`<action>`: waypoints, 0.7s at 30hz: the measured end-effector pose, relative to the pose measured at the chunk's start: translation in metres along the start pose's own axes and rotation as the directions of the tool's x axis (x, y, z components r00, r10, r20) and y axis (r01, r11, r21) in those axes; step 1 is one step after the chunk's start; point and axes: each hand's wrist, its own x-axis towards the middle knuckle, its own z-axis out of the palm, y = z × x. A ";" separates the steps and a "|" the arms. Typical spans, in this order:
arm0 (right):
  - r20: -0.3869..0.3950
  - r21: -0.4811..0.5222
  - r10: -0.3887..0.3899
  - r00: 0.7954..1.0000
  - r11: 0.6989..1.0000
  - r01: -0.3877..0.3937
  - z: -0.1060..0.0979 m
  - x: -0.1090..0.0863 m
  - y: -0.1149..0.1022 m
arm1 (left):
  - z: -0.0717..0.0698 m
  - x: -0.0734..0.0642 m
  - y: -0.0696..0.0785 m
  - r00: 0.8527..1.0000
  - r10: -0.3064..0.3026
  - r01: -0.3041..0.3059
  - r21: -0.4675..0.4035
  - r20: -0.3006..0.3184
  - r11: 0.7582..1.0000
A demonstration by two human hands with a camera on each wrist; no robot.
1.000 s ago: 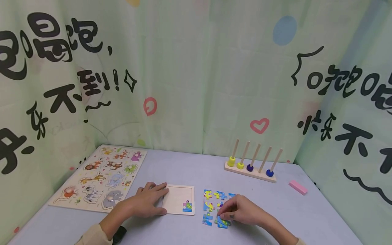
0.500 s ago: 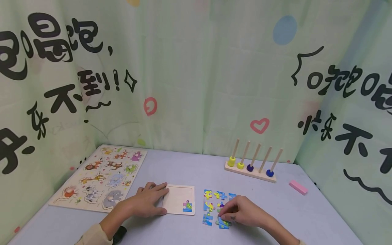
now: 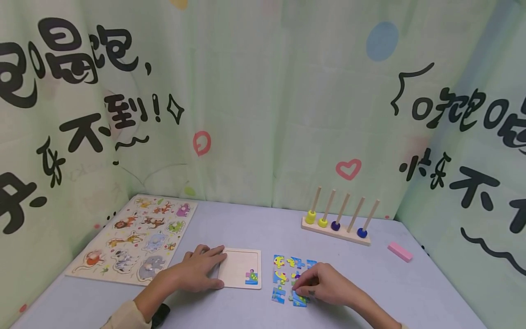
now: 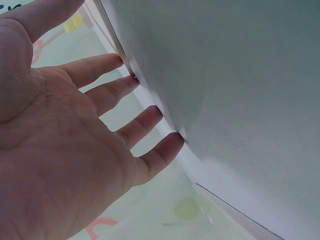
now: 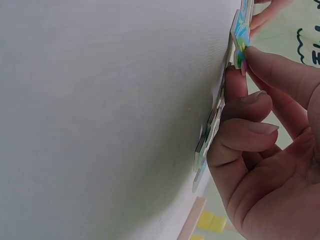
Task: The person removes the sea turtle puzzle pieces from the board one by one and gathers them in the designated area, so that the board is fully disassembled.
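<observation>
My left hand (image 3: 200,268) lies spread at the left side of a square wooden puzzle tray (image 3: 236,267), thumb and fingertips at its edge. In the left wrist view the fingers (image 4: 150,122) reach down to the tabletop, loosely extended. One colourful puzzle piece (image 3: 252,277) sits in the tray's lower right corner. To the right of the tray, my right hand (image 3: 324,283) pinches a blue and green puzzle piece (image 5: 241,42) between thumb and index finger, low over the table. Several other loose puzzle pieces (image 3: 279,261) lie in rows around it, partly hidden by this hand.
A large animal puzzle board (image 3: 135,242) covers the left of the table. Toward the back right stands a wooden peg stand (image 3: 337,232) with yellow and blue beads. A pink block (image 3: 400,252) lies at the right. Printed curtains (image 3: 246,114) enclose the table's back and sides.
Hardly anything moves: my right hand and the pinched puzzle piece shift only very slightly, while my left hand stays at the tray.
</observation>
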 end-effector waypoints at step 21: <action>-0.054 -0.055 -0.021 0.998 0.998 0.018 -0.007 -0.002 0.001 | -0.001 0.000 0.001 1.000 -0.003 0.003 0.004 -0.003 1.000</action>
